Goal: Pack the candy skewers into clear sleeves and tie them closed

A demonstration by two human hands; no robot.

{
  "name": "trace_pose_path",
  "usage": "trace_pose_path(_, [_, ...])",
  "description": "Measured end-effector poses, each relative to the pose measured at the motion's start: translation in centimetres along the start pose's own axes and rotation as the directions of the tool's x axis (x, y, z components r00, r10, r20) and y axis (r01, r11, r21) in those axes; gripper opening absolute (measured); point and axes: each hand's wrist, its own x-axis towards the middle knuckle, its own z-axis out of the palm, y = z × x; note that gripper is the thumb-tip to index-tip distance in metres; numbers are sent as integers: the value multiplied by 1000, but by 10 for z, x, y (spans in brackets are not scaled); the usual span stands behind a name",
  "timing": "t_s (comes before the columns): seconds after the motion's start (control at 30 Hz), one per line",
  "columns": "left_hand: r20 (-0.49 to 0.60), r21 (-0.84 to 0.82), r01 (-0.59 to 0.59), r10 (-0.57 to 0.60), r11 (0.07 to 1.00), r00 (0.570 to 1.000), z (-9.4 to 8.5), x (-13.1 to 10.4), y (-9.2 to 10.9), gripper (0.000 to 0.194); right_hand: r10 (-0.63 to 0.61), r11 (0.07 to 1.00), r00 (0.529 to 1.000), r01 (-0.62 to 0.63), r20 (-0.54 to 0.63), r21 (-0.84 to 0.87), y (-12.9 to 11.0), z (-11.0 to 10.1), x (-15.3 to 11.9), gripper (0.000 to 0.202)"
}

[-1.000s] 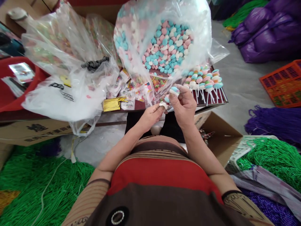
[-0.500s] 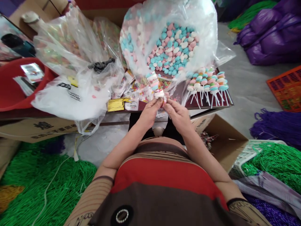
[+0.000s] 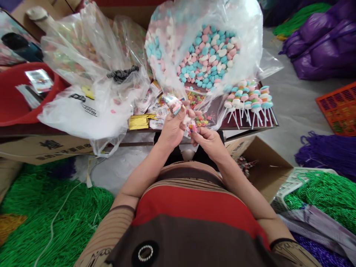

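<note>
My left hand (image 3: 172,128) is closed around a candy skewer (image 3: 175,108) in a clear printed wrapper, its pink, white and blue pieces tilting up and left past my thumb. At its lower end, my right hand (image 3: 207,141) pinches a bright, colourful bit of the wrapper (image 3: 191,128) between thumb and fingertips. The stick is hidden. Behind my hands, small ring candies (image 3: 196,98) lie in clear plastic. A stack of yellow twist ties (image 3: 139,122) and printed wrappers (image 3: 161,111) lie left of them.
A big clear bag of pastel candies (image 3: 208,55) stands at the back. Finished-looking candy skewers (image 3: 249,97) with white sticks sit at the right table edge. To the left are a white plastic bag (image 3: 83,115) and a red basin (image 3: 16,107). An open cardboard box (image 3: 267,167) stands below right.
The skewer, upright before, now tilts left in my left hand, which has rotated with its fingers showing. My right hand has shifted slightly lower, to the bright lower end of the wrapper.
</note>
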Motion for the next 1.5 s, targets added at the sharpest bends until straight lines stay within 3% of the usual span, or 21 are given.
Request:
trace_pose_path(0.07, [-18, -13, -23, 23, 1000, 1000, 0, 2, -2, 18, -128, 973, 989, 111, -74, -201, 0, -7, -3, 26])
trace_pose_path(0.13, [-24, -30, -42, 41, 999, 999, 1, 2, -6, 12, -300, 878, 946, 225, -120, -423, -1, -8, -2, 35])
trace_pose_path(0.2, [-26, -23, -47, 47, 999, 999, 3, 0, -12, 13, -395, 760, 914, 267, -94, -592, 0, -2, 3, 48])
trace_pose_path(0.33, [-53, 31, -58, 60, 998, 997, 10, -5, -25, 22, -378, 652, 921, 195, -91, -733, 6, 19, 18, 50])
trace_pose_path(0.47, [-52, 106, -112, 118, 988, 992, 8, -6, -28, 28, -293, 710, 944, 106, -154, -696, 10, 24, 24, 37])
trace_pose_path(0.57, [12, 142, -70, 69, 987, 998, 2, -3, -21, 34, -139, 892, 985, 79, -103, -445, 7, 13, 20, 26])
trace_pose_path(0.63, [87, 176, 23, -39, 984, 995, -3, -2, -15, 38, -2, 999, 995, 6, 95, -38, 2, 5, 14, 33])
trace_pose_path(0.67, [126, 194, 72, -97, 978, 987, -4, -2, -12, 39, 36, 980, 972, -80, 232, 184, 0, 3, 11, 36])
trace_pose_path(0.73, [198, 204, 136, -177, 969, 964, -7, -1, -9, 44, 29, 829, 896, -269, 443, 491, -4, 0, 5, 39])
trace_pose_path(0.8, [257, 175, 161, -203, 971, 945, -9, -2, -8, 52, -15, 706, 864, -347, 504, 617, -7, 1, 2, 40])
trace_pose_path(0.87, [326, 168, 206, -251, 964, 911, -11, -3, -7, 61, -36, 665, 885, -326, 465, 672, -9, 3, 1, 40])
trace_pose_path(0.93, [396, 230, 281, -353, 932, 848, -16, -5, -7, 65, -41, 666, 911, -281, 411, 690, -9, 5, 3, 40])
trace_pose_path(1.0, [430, 303, 347, -452, 888, 781, -20, -7, -6, 61, -39, 673, 923, -259, 382, 693, -9, 8, 5, 43])
trace_pose_path(1.03, [426, 314, 364, -473, 877, 772, -21, -7, -6, 57, -31, 673, 926, -258, 376, 693, -9, 9, 6, 44])
trace_pose_path(1.17, [343, 250, 340, -411, 907, 844, -19, -6, -4, 49, 53, 693, 935, -288, 352, 661, -4, 8, 3, 42])
trace_pose_path(1.27, [333, 234, 285, -352, 929, 875, -14, -5, 2, 47, 112, 873, 926, -265, 361, 410, -1, -9, 0, 40])
trace_pose_path(1.33, [350, 221, 242, -308, 945, 885, -11, -5, 7, 46, 98, 975, 968, -140, 230, 173, -1, -28, 0, 37])
trace_pose_path(1.4, [374, 220, 260, -328, 940, 868, -8, -9, 8, 47, 8, 997, 1000, -8, -3, 83, -5, -44, 4, 37])
trace_pose_path(1.43, [395, 232, 306, -377, 923, 838, -6, -12, 7, 48, -35, 995, 996, 42, -78, 89, -7, -49, 6, 43])
trace_pose_path(1.5, [449, 262, 425, -499, 867, 741, -1, -18, 1, 51, -84, 987, 993, 94, -85, 128, -14, -51, 12, 58])
